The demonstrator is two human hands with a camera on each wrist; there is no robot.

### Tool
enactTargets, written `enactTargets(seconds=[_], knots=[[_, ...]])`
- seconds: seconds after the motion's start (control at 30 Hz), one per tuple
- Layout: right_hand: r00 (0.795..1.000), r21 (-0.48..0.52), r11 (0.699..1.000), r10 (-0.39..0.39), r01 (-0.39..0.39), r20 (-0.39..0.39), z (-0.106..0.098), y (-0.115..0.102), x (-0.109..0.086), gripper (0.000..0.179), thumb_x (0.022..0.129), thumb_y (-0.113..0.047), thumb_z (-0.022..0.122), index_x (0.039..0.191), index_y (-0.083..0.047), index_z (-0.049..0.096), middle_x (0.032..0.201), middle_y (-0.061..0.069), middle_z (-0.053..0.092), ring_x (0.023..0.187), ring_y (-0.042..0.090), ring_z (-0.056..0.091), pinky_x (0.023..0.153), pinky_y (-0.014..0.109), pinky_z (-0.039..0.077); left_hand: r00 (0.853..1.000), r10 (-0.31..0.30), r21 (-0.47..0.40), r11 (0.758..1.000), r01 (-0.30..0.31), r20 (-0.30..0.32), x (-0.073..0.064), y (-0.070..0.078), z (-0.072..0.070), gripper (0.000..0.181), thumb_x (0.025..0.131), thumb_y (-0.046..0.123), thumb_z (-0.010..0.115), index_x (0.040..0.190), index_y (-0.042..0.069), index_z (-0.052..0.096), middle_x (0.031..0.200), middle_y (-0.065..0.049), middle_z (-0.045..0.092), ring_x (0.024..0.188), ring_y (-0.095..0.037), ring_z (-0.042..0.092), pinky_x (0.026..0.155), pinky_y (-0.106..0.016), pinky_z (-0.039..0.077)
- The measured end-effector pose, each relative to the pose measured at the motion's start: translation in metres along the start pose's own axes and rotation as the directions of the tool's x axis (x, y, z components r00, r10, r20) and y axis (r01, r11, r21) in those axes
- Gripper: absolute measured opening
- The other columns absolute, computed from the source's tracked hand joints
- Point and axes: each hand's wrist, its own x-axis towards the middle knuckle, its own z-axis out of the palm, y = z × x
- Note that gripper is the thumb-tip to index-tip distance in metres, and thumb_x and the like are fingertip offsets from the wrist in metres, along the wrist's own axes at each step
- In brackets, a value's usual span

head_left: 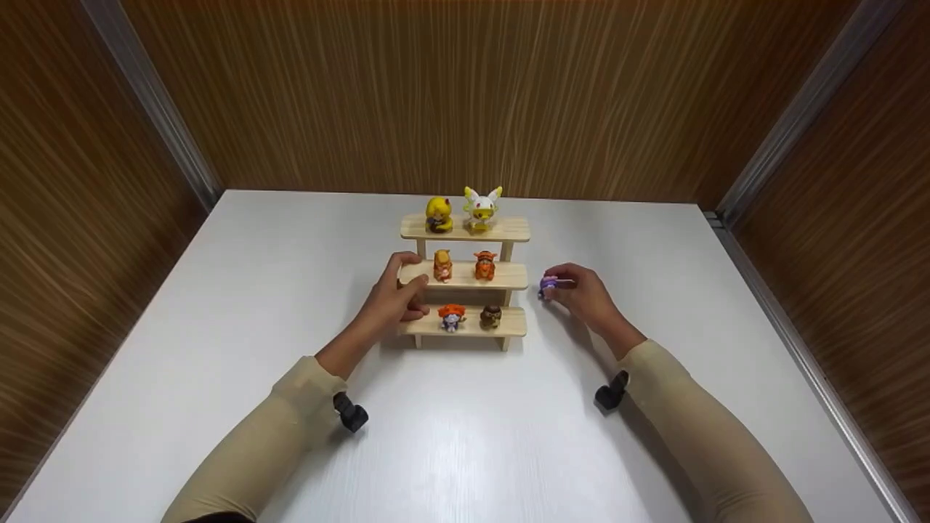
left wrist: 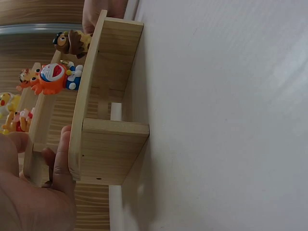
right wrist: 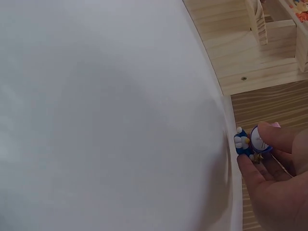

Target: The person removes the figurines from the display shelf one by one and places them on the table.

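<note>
A three-tier wooden display shelf [head_left: 465, 272] stands on the white table. My left hand [head_left: 396, 294] grips the left end of its middle tier, thumb on top; in the left wrist view that hand [left wrist: 36, 187] has fingers between the middle and bottom tiers. Right of the shelf, my right hand [head_left: 581, 290] pinches a small purple-looking figurine [head_left: 547, 285] close to the tabletop. The right wrist view shows this figurine with a blue and white body [right wrist: 242, 142], its head partly hidden by the thumb.
On the top tier are a yellow figurine [head_left: 439, 215] and a white-eared one [head_left: 482, 208]. The middle tier carries an orange-yellow figurine [head_left: 442, 266] and an orange one [head_left: 484, 266]. An orange-hatted figurine [head_left: 451, 317] and a brown one [head_left: 490, 317] sit on the bottom tier. Wood-grain panels [head_left: 465, 94] enclose the table.
</note>
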Motion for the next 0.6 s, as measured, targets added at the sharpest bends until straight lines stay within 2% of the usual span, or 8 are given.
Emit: enactTargets(seconds=[0.27, 0.6], knots=[[1.000, -0.014, 1.000, 0.016, -0.016, 0.005, 0.0004, 0.0006, -0.0025, 0.040, 0.094, 0.000, 0.074, 0.131, 0.005, 0.061, 0.131, 0.023, 0.061, 0.119, 0.031, 0.063, 0.087, 0.018, 0.052, 1.000, -0.001, 0.018, 1.000, 0.001, 0.006, -0.0008, 0.0007, -0.0008, 0.044, 0.107, 0.037, 0.058, 0.145, 0.027, 0.040, 0.085, -0.010, 0.057, 0.074, -0.020, 0.070, 0.062, -0.025, 0.058], [0.998, 0.003, 0.998, 0.066, -0.067, 0.022, -0.0008, 0.0024, -0.0014, 0.040, 0.095, 0.001, 0.073, 0.132, 0.000, 0.059, 0.134, 0.017, 0.059, 0.120, 0.027, 0.062, 0.097, 0.027, 0.053, 1.000, 0.011, 0.006, 1.000, -0.011, 0.002, -0.0012, -0.0004, -0.0005, 0.041, 0.107, 0.033, 0.058, 0.144, 0.026, 0.041, 0.077, -0.008, 0.055, 0.071, -0.020, 0.070, 0.061, -0.026, 0.059]])
